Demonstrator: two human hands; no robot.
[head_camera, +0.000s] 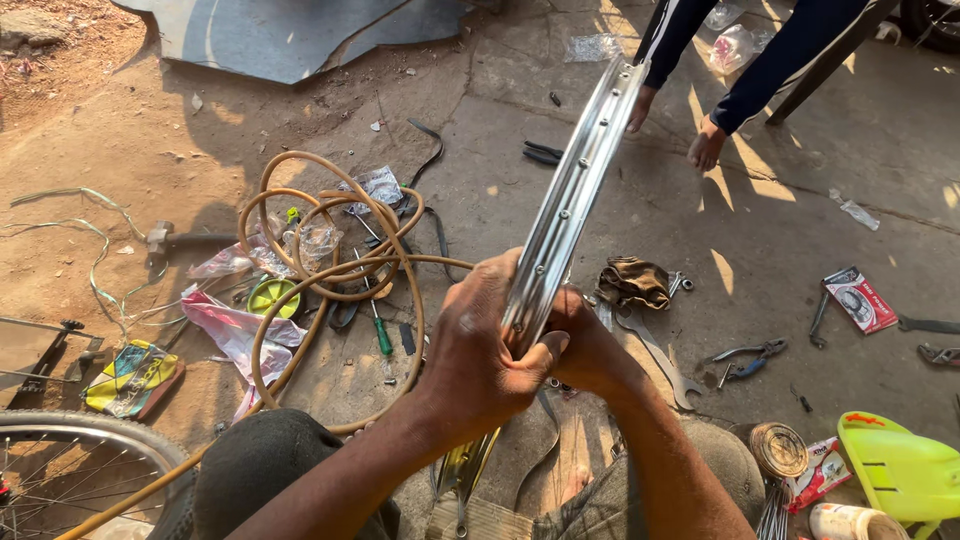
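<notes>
A shiny metal bicycle wheel rim (577, 180) stands edge-on in front of me, its spoke holes showing, running from my lap up toward the top middle. My left hand (478, 350) wraps around the rim's left side near its lower part. My right hand (585, 345) grips it from the right, thumbs meeting at the rim. Both hands are closed on the rim. The rim's lowest part is hidden behind my hands and knees.
A coiled tan hose (330, 262), a screwdriver (380, 330), a rag (632, 282), wrenches (655, 350), pliers (745, 355) and a small carton (860, 298) lie on the ground. Another person's hands (705, 145) reach down at top right. A spoked wheel (70, 465) sits bottom left, a yellow-green plastic piece (900, 465) bottom right.
</notes>
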